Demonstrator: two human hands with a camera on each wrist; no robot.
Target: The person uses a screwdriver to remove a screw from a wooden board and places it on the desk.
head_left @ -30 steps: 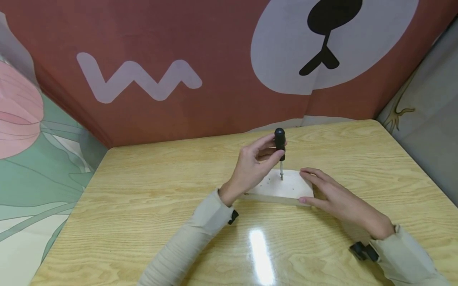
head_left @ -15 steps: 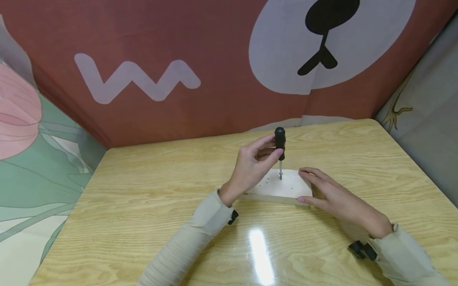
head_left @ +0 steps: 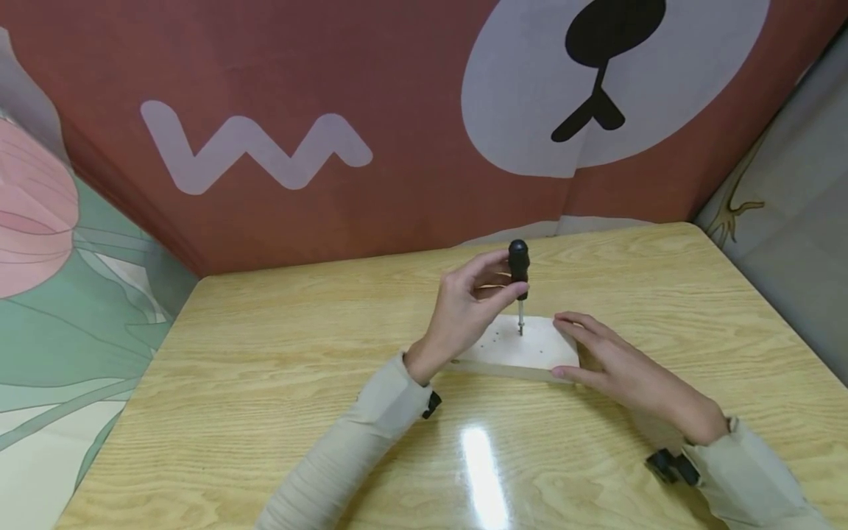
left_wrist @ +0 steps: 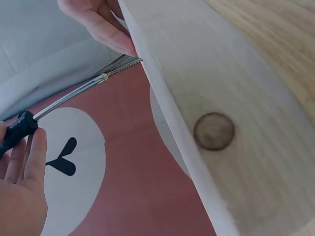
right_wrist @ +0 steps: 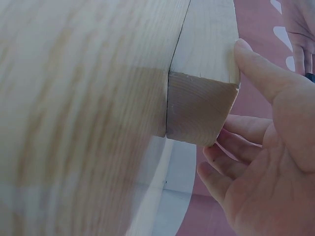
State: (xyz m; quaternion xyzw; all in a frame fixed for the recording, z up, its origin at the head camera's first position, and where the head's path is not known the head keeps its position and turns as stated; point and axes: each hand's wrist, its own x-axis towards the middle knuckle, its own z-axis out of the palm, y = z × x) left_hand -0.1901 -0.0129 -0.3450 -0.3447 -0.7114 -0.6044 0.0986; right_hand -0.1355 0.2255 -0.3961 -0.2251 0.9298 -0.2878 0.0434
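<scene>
My left hand (head_left: 457, 313) holds a black-handled screwdriver (head_left: 520, 265) upright, thumb on the near side of the handle and fingers behind it. Its metal shaft meets the head of a threaded screw (left_wrist: 123, 67), whose point is at the face of a pale wooden block (head_left: 530, 357). Most of the screw's thread shows outside the wood. My right hand (head_left: 623, 368) grips the block's right end, thumb on the near edge and fingers along the far edge. Several small dark holes dot the top face, and a round knot (left_wrist: 214, 131) marks its side.
The block lies on a wood-grain table (head_left: 298, 346) with a bright light reflection (head_left: 485, 475) in front of it. A red-brown printed cloth (head_left: 397, 206) hangs behind the table's far edge. Patterned cloths also hang at left and right.
My left thumb and fingertips have shifted slightly around the screwdriver handle. The block and my right hand stay in place.
</scene>
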